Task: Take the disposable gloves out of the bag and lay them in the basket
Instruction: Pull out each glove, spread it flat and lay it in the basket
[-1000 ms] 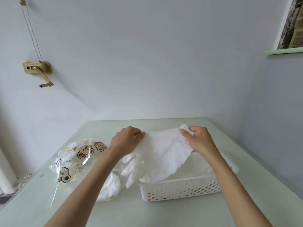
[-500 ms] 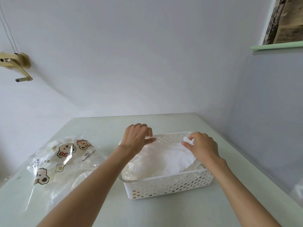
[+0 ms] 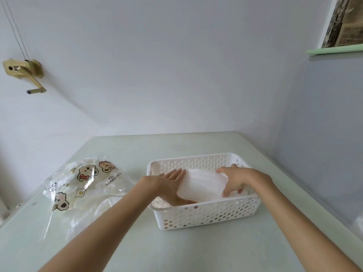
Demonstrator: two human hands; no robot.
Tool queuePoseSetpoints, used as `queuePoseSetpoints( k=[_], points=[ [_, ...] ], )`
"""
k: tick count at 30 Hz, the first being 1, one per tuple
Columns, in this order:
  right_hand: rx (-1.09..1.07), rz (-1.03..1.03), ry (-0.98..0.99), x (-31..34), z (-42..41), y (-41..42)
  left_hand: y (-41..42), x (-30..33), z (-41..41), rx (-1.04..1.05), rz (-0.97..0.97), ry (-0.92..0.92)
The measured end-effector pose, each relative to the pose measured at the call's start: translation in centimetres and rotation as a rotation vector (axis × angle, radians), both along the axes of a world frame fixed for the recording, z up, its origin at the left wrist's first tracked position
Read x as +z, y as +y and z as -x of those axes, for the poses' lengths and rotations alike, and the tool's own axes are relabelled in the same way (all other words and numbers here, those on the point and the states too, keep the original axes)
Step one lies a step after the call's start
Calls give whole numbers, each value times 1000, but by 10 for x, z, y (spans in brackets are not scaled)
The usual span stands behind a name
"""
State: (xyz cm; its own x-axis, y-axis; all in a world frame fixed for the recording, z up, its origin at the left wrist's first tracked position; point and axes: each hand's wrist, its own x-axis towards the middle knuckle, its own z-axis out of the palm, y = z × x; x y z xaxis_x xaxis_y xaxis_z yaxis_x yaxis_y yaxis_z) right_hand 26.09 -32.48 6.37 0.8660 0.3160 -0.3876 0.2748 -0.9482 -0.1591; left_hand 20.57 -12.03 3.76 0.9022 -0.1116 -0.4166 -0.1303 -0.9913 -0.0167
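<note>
A white perforated basket (image 3: pixel 206 214) stands on the pale green table. Inside it lies a stack of white disposable gloves (image 3: pixel 202 183). My left hand (image 3: pixel 169 185) reaches into the basket's left side, fingers straight, flat against the stack's left edge. My right hand (image 3: pixel 237 178) lies over the stack's right end, fingers spread and bent down onto it. Left of the basket lies a clear plastic bag (image 3: pixel 84 185) printed with cartoon bears, with more white gloves showing inside it and at its mouth.
The table (image 3: pixel 196 252) ends against the wall at the back and the right. A brass crank fitting (image 3: pixel 23 71) hangs on the left wall, and a green shelf (image 3: pixel 334 51) is up at the right.
Both hands have lowered the gloves from above the basket down into it. My left hand went from pinching them to lying flat against the stack.
</note>
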Motion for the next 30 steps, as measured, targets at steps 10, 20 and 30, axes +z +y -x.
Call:
queuePoseSetpoints(
  k=[10, 20, 30],
  points=[
    [-42, -75, -24, 5, -2, -12, -1, 19, 15, 27, 104, -135],
    [109, -568, -362, 36, 89, 47, 127, 42, 129, 417, 304, -488],
    [282, -191, -417, 5, 149, 180, 166, 21, 129, 577, 465, -209]
  ],
)
